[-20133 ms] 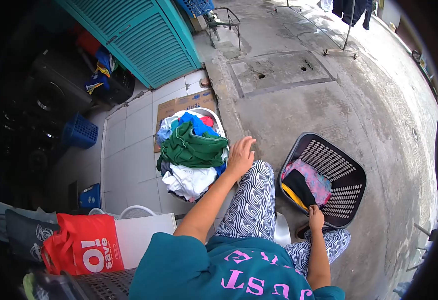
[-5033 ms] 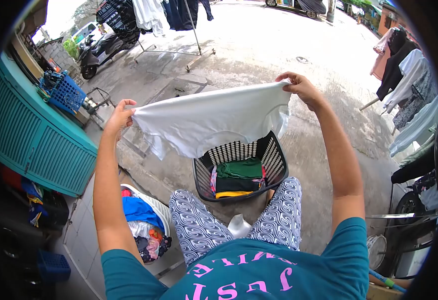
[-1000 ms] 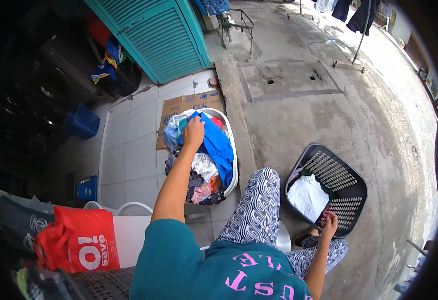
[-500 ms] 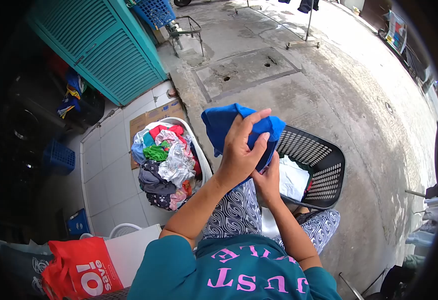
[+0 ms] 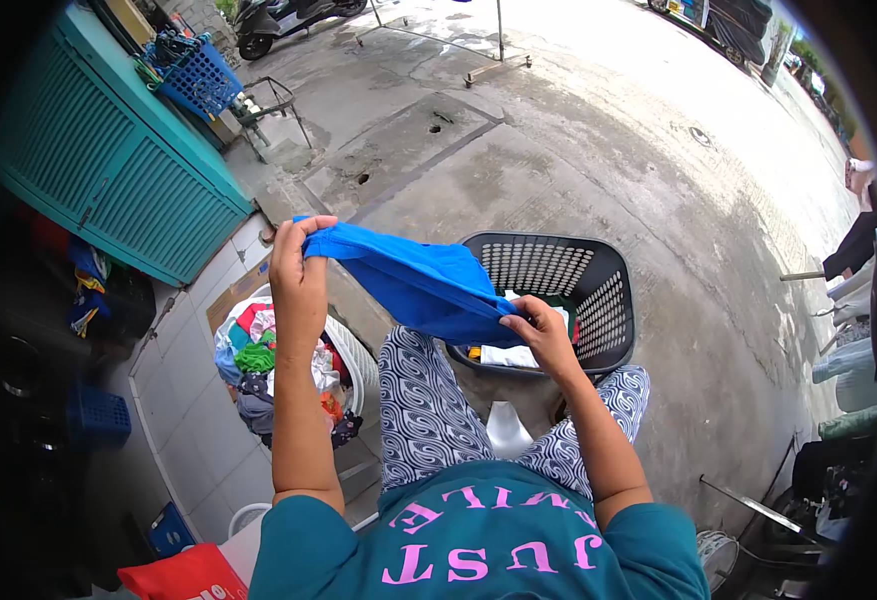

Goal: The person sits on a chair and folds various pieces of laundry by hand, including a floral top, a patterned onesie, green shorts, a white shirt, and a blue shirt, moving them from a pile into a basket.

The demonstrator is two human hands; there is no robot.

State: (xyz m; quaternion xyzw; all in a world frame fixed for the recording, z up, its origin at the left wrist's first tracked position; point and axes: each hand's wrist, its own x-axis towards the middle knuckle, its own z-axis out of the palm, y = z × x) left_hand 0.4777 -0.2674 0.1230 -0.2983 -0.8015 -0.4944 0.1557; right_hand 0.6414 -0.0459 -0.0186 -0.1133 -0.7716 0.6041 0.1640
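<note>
A bright blue garment [image 5: 413, 280] is stretched out in the air between my two hands, above my knees. My left hand [image 5: 298, 260] pinches its upper left corner. At its lower right end, my right hand [image 5: 540, 335] grips the edge between thumb and fingers. Folds hide what kind of garment it is. Behind and below it stands a black perforated laundry basket [image 5: 608, 300], with a folded white cloth [image 5: 513, 357] and other pieces inside. To the left, partly behind my left forearm, a white basket [image 5: 360, 375] is heaped with crumpled, mixed-colour clothes [image 5: 255, 355].
A teal louvred cabinet [image 5: 108, 160] stands at the upper left, with a blue basket [image 5: 198, 80] beside it. A red bag [image 5: 183, 577] lies at the lower left. Hung clothes [image 5: 853, 340] line the right edge. A parked scooter [image 5: 288, 22] is at the far back.
My hands have moved apart, and the blue garment has gone from a bunched shape to stretched between them. My left hand has moved left. The view has shifted, showing more of the black basket.
</note>
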